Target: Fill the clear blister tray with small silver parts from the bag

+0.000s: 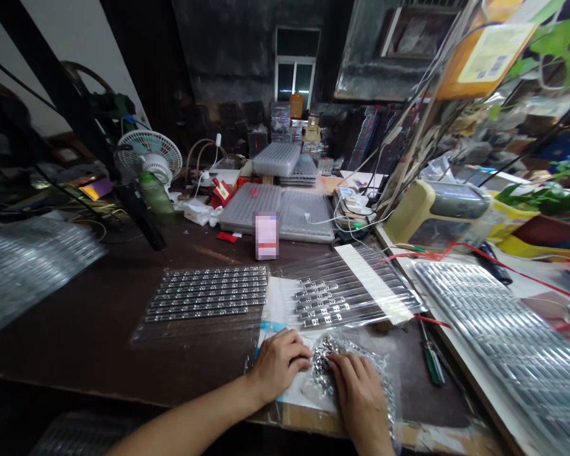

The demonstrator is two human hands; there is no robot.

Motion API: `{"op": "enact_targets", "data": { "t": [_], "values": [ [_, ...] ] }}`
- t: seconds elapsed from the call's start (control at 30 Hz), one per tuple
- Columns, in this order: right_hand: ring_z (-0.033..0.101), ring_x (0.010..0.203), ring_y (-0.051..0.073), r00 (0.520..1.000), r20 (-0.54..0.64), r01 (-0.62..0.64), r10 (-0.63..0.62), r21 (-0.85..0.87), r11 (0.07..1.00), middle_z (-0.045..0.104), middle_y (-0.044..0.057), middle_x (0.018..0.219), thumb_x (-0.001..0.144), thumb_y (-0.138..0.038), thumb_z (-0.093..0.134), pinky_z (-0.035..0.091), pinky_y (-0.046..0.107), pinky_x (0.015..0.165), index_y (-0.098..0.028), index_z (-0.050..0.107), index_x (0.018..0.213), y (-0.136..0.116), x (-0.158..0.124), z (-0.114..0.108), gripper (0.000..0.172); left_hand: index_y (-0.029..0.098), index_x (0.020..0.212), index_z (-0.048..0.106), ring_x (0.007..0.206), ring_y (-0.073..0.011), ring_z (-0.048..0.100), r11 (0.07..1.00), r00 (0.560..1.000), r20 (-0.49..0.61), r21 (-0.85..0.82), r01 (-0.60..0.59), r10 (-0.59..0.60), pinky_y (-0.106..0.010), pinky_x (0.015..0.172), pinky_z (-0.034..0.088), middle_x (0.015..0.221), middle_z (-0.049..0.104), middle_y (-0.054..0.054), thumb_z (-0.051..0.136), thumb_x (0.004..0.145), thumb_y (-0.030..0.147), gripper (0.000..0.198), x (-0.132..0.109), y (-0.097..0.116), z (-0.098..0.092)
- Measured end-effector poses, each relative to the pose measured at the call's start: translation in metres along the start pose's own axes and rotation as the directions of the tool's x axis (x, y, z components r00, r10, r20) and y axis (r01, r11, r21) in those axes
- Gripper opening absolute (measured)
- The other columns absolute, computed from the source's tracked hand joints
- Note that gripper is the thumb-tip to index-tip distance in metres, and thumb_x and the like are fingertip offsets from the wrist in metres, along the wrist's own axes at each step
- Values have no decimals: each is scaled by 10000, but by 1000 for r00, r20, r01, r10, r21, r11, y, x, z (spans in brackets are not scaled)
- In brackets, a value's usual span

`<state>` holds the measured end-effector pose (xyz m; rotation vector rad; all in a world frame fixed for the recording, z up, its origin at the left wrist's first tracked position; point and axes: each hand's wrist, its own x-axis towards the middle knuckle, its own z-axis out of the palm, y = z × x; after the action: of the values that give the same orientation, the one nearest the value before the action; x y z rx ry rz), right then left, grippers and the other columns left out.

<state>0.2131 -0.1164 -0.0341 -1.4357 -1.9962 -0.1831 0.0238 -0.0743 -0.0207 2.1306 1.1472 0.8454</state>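
Right hand (360, 382) touches metal parts (323, 354), left hand (280, 361) beside them; both narrow, holds unclear

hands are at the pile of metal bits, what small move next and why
Probably pinch one piece from the metal bits with the right hand: its fingertips are right at the pile, and the clear tray beyond has several rows filled only toward their left ends.
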Motion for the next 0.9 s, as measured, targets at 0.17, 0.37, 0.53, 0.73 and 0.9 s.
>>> {"op": "enact_targets", "data": {
  "t": [0.17, 0.37, 0.53, 0.73, 0.9],
  "values": [
    [571, 726, 150, 1000, -6, -14, 14, 67, 998, 624, 3, 777, 927, -262, 444, 438, 290, 699, -236, 565, 859, -2, 1, -1, 141, 233, 843, 731, 806, -180, 601, 1000, 1000, 14, -8, 0, 0, -297, 742, 459, 830, 677, -42, 690, 773, 181, 96, 1, -3, 0],
    [585, 741, 151, 1000, -10, 5, -4, 113, 994, 643, 8, 814, 930, -251, 438, 462, 288, 696, -239, 578, 940, 0, 1, -1, 141, 226, 800, 733, 791, -180, 608, 998, 1000, 16, -55, 10, -9, -283, 725, 458, 800, 684, -35, 698, 757, 150, 93, 0, 1, 2],
    [601, 782, 163, 999, 38, -21, 14, 181, 983, 645, 18, 829, 908, -250, 485, 481, 290, 714, -234, 582, 901, 0, 3, -4, 98, 230, 849, 723, 818, -174, 600, 995, 989, -112, -46, 93, -97, -280, 752, 448, 840, 674, -26, 664, 772, 120, 147, 13, -5, -21],
    [612, 798, 156, 1000, 21, 10, -15, 236, 972, 656, 28, 875, 922, -214, 424, 487, 269, 709, -232, 585, 1002, -18, 12, 2, 181, 257, 800, 714, 915, -226, 533, 909, 945, -290, 336, 246, -148, -376, 824, 379, 920, 631, -25, 672, 765, 201, 78, 25, -44, -70],
    [593, 709, 144, 995, 72, -83, 69, 223, 971, 644, 8, 765, 923, -276, 451, 438, 254, 650, -232, 597, 834, -37, 18, 16, 177, 248, 795, 696, 945, -230, 520, 871, 932, -335, 408, 275, -137, -389, 848, 368, 965, 590, -30, 620, 782, 209, 87, 6, -60, -84]
  ]
}}
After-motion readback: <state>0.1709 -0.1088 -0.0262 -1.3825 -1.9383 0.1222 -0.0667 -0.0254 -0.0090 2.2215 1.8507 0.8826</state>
